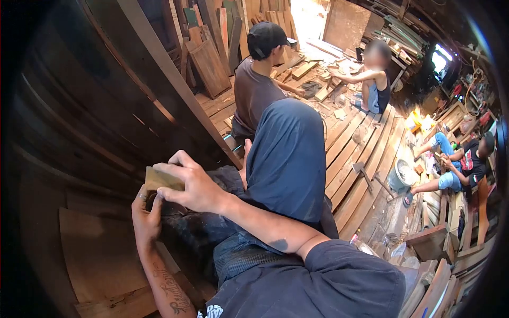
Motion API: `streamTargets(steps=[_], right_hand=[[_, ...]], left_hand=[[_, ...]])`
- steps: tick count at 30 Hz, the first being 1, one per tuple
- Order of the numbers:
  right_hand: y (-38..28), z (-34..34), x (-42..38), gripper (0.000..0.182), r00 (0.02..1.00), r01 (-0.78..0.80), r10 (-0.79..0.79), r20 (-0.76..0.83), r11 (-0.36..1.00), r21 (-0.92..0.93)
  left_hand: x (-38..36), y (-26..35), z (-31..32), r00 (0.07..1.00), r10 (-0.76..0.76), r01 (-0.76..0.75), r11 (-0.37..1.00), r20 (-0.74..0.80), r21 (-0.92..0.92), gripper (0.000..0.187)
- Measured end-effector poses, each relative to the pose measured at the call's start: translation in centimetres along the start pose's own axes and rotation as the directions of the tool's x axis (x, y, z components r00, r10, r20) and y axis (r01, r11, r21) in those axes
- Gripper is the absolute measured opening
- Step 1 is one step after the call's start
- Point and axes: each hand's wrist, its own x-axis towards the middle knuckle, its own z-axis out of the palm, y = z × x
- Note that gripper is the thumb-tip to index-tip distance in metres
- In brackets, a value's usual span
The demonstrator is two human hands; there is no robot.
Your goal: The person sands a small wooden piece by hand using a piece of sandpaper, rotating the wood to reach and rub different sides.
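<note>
My right hand (pixel 192 183) grips a small flat tan-olive piece (pixel 163 179), its thumb along the lower edge and its fingers over the top. Just below, my left hand (pixel 146 216) has thumb and ringed finger closed at the piece's lower left edge. The piece looks like thin board or a folded abrasive sheet; I cannot tell which. Both hands are above my lap, left of my raised knee (pixel 289 159) in dark trousers.
Dark panels (pixel 122 79) stand close on my left. A person in a cap (pixel 260 90) sits ahead, another person (pixel 375 79) beyond, and a third (pixel 466 164) at right. A hammer (pixel 363 175) and a bucket (pixel 401 177) rest on the plank floor (pixel 344 153). Boards (pixel 209 66) lean behind.
</note>
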Motion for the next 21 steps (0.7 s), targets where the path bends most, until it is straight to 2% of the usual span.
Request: streamTargets(steps=[3,7,21], right_hand=[[-0.8,0.5,0.0,0.06,0.999,0.03,-0.031,0.035,0.999,0.019],[0.3,-0.3,0.4,0.059,0.999,-0.044,0.045,-0.006,0.999,0.017],[-0.2,-0.1,0.1,0.062,0.997,-0.067,0.065,0.032,0.997,0.05]], left_hand=[[-0.1,-1.2,-0.7,0.998,0.065,-0.066,0.997,0.018,0.035,0.027],[0.1,-0.8,0.0,0.999,0.031,-0.031,0.999,-0.013,0.018,0.031],[0.1,-1.6,-0.9,1.0,-0.003,0.003,0.999,0.014,0.032,0.034]])
